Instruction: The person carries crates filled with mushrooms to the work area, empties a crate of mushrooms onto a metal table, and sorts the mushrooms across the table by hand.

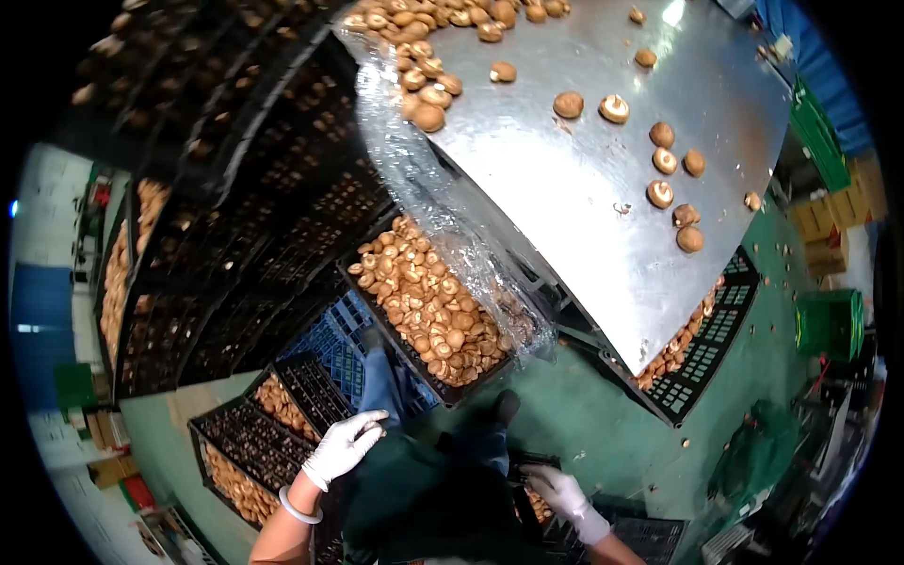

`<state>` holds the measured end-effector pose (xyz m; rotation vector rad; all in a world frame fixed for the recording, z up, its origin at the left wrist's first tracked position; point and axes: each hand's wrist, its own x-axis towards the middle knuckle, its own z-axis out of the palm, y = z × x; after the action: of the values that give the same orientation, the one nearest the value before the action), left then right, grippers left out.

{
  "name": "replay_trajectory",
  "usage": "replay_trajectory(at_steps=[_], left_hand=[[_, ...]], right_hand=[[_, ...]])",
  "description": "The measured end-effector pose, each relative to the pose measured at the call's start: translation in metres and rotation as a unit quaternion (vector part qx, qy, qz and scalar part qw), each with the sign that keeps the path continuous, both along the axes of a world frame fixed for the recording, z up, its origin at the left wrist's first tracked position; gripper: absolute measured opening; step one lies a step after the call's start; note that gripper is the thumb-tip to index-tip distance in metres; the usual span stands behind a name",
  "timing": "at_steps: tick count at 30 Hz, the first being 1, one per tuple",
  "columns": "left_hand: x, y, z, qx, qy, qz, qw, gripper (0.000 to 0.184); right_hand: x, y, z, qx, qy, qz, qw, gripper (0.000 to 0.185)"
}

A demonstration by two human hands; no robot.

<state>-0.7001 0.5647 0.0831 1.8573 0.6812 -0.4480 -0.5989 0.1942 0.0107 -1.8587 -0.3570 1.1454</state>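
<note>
My left hand (347, 449), in a white glove, is raised beside my body. Its thumb and fingers are apart, and I see nothing between them. My right hand (559, 493), also gloved in white, reaches down at the top of a black crate (527, 460) by my side. Mushrooms (540, 508) show under that hand; whether its fingers grip the rim or a mushroom cannot be made out. Ahead of my feet stands a black crate full of brown mushrooms (438, 306), partly covered by clear plastic film (414, 169) hanging from the metal table (537, 202).
Loose mushrooms (661, 194) are scattered on the table, with a heap (428, 94) at its left edge. Tall stacked black crates (235, 254) rise on the left. A blue pallet (339, 330) lies by my foot. Another mushroom crate (702, 353) sits under the table's right corner.
</note>
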Motion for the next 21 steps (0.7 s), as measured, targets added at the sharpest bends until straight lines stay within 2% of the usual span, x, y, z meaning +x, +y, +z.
replay_trajectory(at_steps=[2,4,5,7,8,9,10,12,13,14,16,17,18,20,21], left_hand=[[0.024,0.026,-0.036,-0.042,0.032,-0.001,0.999,0.031],[0.04,0.057,-0.085,-0.03,0.023,-0.036,0.999,0.03],[0.044,0.075,-0.111,0.006,0.025,-0.07,0.997,0.03],[0.047,0.109,-0.163,0.05,0.024,-0.063,0.996,0.031],[0.051,0.125,-0.183,0.068,0.026,-0.058,0.996,0.03],[0.054,0.139,-0.203,0.077,0.024,-0.05,0.995,0.03],[0.059,0.151,-0.217,0.078,0.05,-0.043,0.995,0.029],[0.063,0.172,-0.244,0.069,0.043,-0.028,0.996,0.028],[0.065,0.181,-0.254,0.07,0.046,-0.028,0.996,0.028],[0.067,0.189,-0.262,0.077,0.05,-0.029,0.995,0.027],[0.074,0.202,-0.275,0.081,0.054,-0.038,0.995,0.026],[0.077,0.207,-0.281,0.075,0.04,-0.032,0.996,0.026],[0.079,0.21,-0.287,0.069,0.028,-0.025,0.997,0.026],[0.087,0.217,-0.297,0.077,0.06,-0.015,0.995,0.026],[0.091,0.219,-0.301,0.101,0.033,-0.024,0.994,0.026]], right_hand=[[0.01,0.047,-0.042,0.023,0.074,-0.035,0.996,0.027],[-0.002,0.091,-0.111,0.084,0.279,-0.18,0.94,0.031],[-0.004,0.112,-0.144,0.079,0.283,-0.183,0.938,0.031],[-0.014,0.152,-0.196,0.016,0.361,-0.297,0.884,0.035],[-0.019,0.17,-0.212,-0.056,0.283,-0.356,0.889,0.034],[-0.055,0.161,-0.296,-0.049,0.084,-0.418,0.903,0.028],[-0.091,0.152,-0.378,-0.083,-0.13,-0.447,0.881,0.024],[-0.05,0.166,-0.362,-0.163,0.016,-0.546,0.822,0.026],[-0.037,0.175,-0.358,-0.16,-0.028,-0.573,0.803,0.031],[-0.03,0.178,-0.358,-0.132,0.007,-0.613,0.779,0.033],[-0.035,0.176,-0.368,-0.149,-0.041,-0.643,0.75,0.032],[-0.035,0.174,-0.374,-0.052,-0.069,-0.696,0.713,0.029],[-0.016,0.185,-0.349,-0.094,0.035,-0.743,0.662,0.028],[-0.022,0.168,-0.382,-0.056,0.023,-0.642,0.765,0.03],[-0.013,0.171,-0.384,-0.084,0.015,-0.625,0.776,0.027]])
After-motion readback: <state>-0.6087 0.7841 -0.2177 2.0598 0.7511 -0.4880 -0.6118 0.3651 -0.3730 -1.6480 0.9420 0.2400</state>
